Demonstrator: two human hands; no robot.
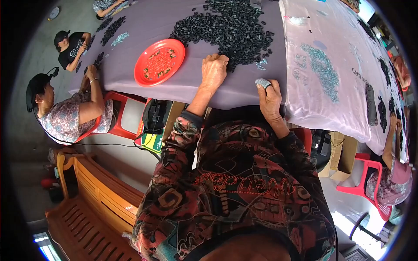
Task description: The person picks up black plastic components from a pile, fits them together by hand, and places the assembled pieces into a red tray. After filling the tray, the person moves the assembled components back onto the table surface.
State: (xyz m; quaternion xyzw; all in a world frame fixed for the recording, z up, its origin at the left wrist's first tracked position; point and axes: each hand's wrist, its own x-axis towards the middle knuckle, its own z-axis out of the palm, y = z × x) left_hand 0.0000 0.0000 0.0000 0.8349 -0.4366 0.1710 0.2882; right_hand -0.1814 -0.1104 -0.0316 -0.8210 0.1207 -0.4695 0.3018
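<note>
My left hand (214,70) is closed, its knuckles up, on the grey-purple tablecloth at the near edge of a large pile of small black ring-like pieces (230,37). What its fingers hold, if anything, is hidden. Near the table's front edge, my right hand (271,101) has its fingers curled in. A grey speckled band or wrap (262,82) shows at its thumb and forefinger; whether it is worn or held I cannot tell. Between the hands and the pile lie a few small pale-blue pieces (261,64). Left of my left hand sits a red round tray (140,71) with a printed pattern.
A pale pink cloth (305,104) covers the right-hand table, with a spread of small teal pieces (322,69) on it. Co-workers sit at the left and right table edges beside small black heaps. Behind are red plastic stools (114,126), a cardboard box (346,152) and a wooden bench (93,195).
</note>
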